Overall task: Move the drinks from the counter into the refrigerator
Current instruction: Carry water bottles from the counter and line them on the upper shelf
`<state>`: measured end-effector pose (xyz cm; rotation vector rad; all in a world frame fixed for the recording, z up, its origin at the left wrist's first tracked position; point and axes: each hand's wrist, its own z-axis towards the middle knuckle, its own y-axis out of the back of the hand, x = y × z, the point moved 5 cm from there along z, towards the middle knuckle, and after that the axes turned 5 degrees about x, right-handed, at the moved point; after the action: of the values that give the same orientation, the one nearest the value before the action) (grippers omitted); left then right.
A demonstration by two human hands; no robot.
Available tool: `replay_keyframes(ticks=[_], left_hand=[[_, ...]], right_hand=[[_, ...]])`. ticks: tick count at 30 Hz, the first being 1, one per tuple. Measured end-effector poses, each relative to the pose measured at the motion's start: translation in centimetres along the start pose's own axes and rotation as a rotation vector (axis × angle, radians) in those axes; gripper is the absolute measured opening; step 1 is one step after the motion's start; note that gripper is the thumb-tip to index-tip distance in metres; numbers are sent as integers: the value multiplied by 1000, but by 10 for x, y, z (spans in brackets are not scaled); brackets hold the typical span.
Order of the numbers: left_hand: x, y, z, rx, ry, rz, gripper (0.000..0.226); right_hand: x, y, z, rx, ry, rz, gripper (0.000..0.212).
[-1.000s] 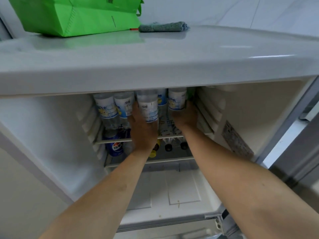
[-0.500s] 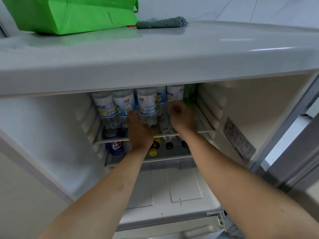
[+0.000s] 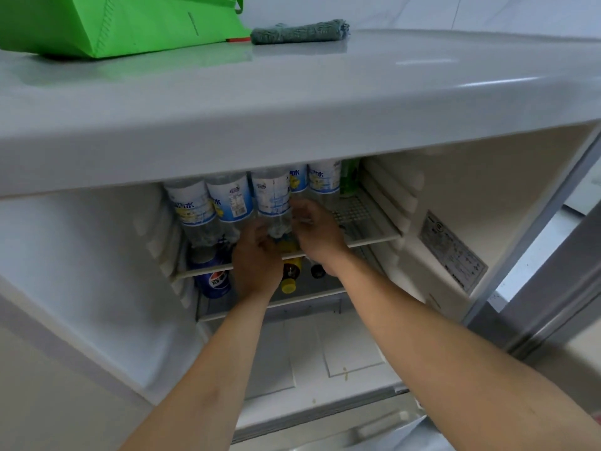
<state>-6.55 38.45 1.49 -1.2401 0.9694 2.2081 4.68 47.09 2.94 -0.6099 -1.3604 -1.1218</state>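
Both my hands, left hand and right hand, cup the base of the water bottle on the refrigerator's upper shelf, fingers curled round it, and a rough shove could topple the neighbouring bottles.

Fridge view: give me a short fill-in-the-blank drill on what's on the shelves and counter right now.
1. The bag on the counter is coloured ____.
2. Both hands, left hand and right hand, reach to the water bottle standing on the ____ shelf of the fridge.
3. The blue can sits on the shelf ____ the row of water bottles.
4. Beside the bag on the counter lies a folded grey ____.

Missing words: green; upper; below; cloth
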Motion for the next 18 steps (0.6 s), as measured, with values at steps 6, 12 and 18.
replay_keyframes(ticks=[6, 12, 18], left_hand=[[8, -3, -24, -97, 29, -252, 23], [7, -17, -90, -84, 84, -489, 23], [-4, -46, -178, 78, 126, -431, 33]], right_hand=[[-9, 27, -39, -238, 20, 25, 22], [-25, 54, -115, -327, 9, 65, 25], [-50, 92, -233, -379, -154, 112, 32]])
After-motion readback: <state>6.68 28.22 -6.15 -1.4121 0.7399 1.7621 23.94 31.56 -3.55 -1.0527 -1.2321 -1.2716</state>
